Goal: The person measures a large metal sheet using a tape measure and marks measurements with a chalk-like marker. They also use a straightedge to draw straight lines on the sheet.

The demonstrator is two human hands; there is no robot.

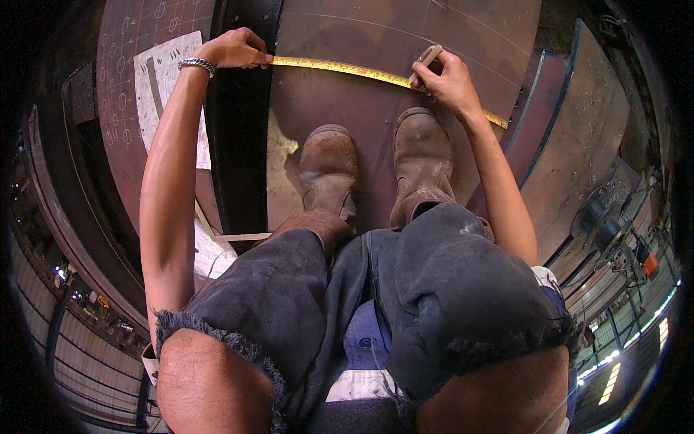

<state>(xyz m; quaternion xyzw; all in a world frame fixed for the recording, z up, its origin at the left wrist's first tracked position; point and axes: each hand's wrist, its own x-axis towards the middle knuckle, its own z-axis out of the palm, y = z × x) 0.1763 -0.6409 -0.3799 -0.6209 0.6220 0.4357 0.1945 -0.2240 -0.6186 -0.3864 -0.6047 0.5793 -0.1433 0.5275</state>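
A yellow tape measure (340, 67) stretches across a brown steel plate (361, 32) beyond my boots (329, 163). At the plate's left edge my left hand (235, 50), with a chain bracelet on its wrist, pinches the tape's end. My right hand (448, 79) grips a short, thick, pale stick (426, 64) that looks like marking chalk. That hand rests over the tape, which runs beneath it and shows again at its right. Thin pale lines, some curved, cross the plate above the tape.
Left of a dark gap (246, 94) lies a plate marked with chalk circles (116, 36), with a white sheet (159, 79) on it. More steel plates (578, 108) lean or lie to the right. A round dark spool-like object (600, 217) stands beyond my right arm.
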